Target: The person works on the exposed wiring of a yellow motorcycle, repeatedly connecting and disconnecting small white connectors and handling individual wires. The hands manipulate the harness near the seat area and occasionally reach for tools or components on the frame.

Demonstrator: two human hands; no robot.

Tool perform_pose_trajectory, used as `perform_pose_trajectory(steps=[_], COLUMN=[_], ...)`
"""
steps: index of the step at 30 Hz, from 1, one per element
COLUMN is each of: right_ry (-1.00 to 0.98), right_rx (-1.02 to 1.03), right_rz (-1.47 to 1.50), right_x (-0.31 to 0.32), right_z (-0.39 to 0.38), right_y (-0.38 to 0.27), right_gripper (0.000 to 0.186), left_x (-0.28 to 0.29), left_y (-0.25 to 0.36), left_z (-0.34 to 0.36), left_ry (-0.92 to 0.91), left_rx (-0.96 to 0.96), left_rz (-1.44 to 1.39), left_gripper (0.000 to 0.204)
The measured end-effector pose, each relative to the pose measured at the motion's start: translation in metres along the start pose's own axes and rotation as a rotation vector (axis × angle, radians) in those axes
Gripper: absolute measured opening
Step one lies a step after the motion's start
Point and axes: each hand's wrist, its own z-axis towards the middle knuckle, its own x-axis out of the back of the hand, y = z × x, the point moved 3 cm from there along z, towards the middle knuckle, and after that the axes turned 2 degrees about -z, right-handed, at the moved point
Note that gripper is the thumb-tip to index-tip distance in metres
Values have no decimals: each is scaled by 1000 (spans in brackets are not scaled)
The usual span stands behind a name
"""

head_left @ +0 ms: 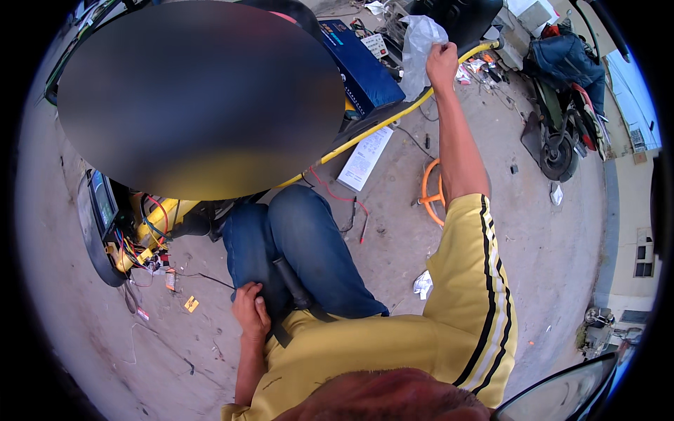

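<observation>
Overhead: right hand extended far forward at full arm's reach, fingers closed in a pinch on the top edge of a clear plastic bag, bag hanging crumpled below the grip, just above a yellow tube of the frame; held high, probably to keep it off the dusty ground. Left hand drawn back beside the bent knee, fingers curled loosely against the denim, gripping nothing visible; likely a brace for balance. Blue rectangular box propped against the frame, left of the bag. White printed sheet flat on the concrete below the tube. Small yellow tag on the ground near exposed coloured wiring.
</observation>
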Motion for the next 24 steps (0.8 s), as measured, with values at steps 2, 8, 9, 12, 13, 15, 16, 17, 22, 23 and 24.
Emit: perform_pose_trajectory(steps=[2,8,9,12,13,15,16,17,22,23,24], right_ry=[94,66,68,-83,-161,-507,-683,-768,-940,-946,-952], right_rx=[121,-80,-73,59,120,171,196,225,348,367,387], right_rz=[-63,-104,-146,-196,-200,-231,-275,-310,-587,-635,-682], right_x=[-22,-93,-89,-96,-98,-106,-111,-111,-96,-95,-97], right_z=[0,22,19,9,4,-5,-6,-15,-28,-25,-21], right_y=[-12,27,18,25,30,34,44,45,36,34,32], right_gripper=[34,26,24,26,28,47,55,56,61,61,61], left_x=[-2,-4,-6,-8,-9,-5,-4,-3,-9,-9,-8], left_y=[-2,-1,-1,-3,-5,-5,-6,-5,-4,-4,-3], left_z=[2,3,1,0,3,4,5,4,10,12,14], left_ry=[-2,7,39,70,62,53,41,35,41,39,38], left_rx=[-7,43,59,73,71,79,71,70,86,89,93], left_rz=[7,36,40,61,54,57,57,65,72,74,77], left_gripper=[20,19,19,18,18,18,17,17,16,16,16])
